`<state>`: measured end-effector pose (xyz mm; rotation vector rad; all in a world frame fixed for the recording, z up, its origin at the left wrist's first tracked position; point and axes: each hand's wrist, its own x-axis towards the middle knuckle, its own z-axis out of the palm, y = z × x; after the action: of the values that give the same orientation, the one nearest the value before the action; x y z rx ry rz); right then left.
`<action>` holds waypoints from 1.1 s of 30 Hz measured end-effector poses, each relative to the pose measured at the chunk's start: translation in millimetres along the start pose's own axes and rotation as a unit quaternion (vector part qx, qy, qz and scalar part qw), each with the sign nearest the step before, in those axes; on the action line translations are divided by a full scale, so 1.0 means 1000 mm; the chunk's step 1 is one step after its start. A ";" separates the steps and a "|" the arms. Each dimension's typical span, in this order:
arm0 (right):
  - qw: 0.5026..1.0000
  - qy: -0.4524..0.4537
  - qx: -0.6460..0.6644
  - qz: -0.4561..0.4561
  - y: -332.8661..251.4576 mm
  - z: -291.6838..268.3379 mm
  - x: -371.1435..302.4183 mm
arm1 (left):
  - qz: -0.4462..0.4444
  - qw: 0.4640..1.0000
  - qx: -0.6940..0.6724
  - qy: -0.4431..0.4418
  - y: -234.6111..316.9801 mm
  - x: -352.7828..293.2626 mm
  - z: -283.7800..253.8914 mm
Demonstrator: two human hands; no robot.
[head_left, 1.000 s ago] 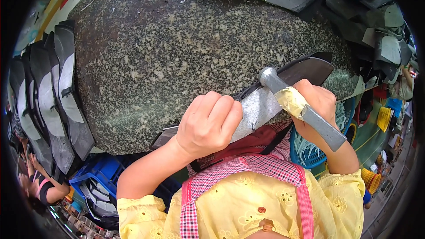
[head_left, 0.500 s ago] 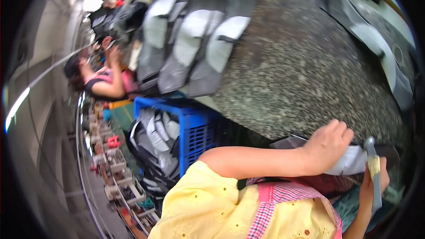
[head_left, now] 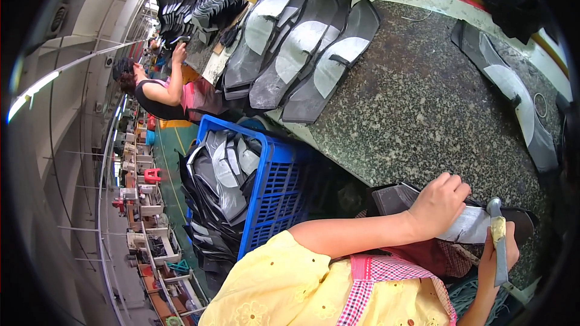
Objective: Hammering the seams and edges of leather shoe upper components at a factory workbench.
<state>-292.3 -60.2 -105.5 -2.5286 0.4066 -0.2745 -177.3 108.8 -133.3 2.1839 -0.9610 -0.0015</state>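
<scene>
On the near edge of the speckled stone-topped table (head_left: 399,108) lies a flat dark piece with a light grey patch (head_left: 471,224), like a shoe upper. Over its left part is my left hand (head_left: 440,204), fingers curled closed; whatever they pinch is hidden. My right hand (head_left: 510,246) wraps round a hammer (head_left: 498,235) with a yellowish wrapping on its grey handle. The hammer's round metal head points up over the piece's right part. More dark layers (head_left: 396,198) show left of my left hand.
Stacks of similar pieces (head_left: 299,42) lie along the table's far left. Another single piece (head_left: 513,93) lies at the right, beside a thin ring (head_left: 540,105). A blue crate (head_left: 275,175) full of pieces stands left of me. A co-worker (head_left: 163,93) works farther left.
The view has shifted and sharpened. My right hand and the hammer sit slightly lower and farther left in the picture. My left hand stays over the piece. The co-worker's arms have changed position.
</scene>
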 end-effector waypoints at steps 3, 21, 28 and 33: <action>1.000 0.004 0.000 -0.010 0.001 0.000 0.000 | -0.022 1.000 -0.002 -0.008 0.001 -0.002 0.005; 0.996 0.049 -0.025 -0.067 -0.003 0.005 0.006 | 0.166 0.984 0.063 -0.020 -0.018 0.000 0.001; 0.997 0.030 -0.027 -0.059 -0.002 -0.005 0.005 | 0.328 0.942 0.072 -0.022 -0.026 0.016 -0.008; 0.995 -0.006 0.091 0.036 0.002 -0.037 0.018 | 0.248 0.968 0.008 -0.038 -0.043 0.027 -0.025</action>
<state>-285.7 -86.1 -74.5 -2.3318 0.4453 -0.2563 -123.9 127.0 -134.5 1.9122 -1.5319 0.1619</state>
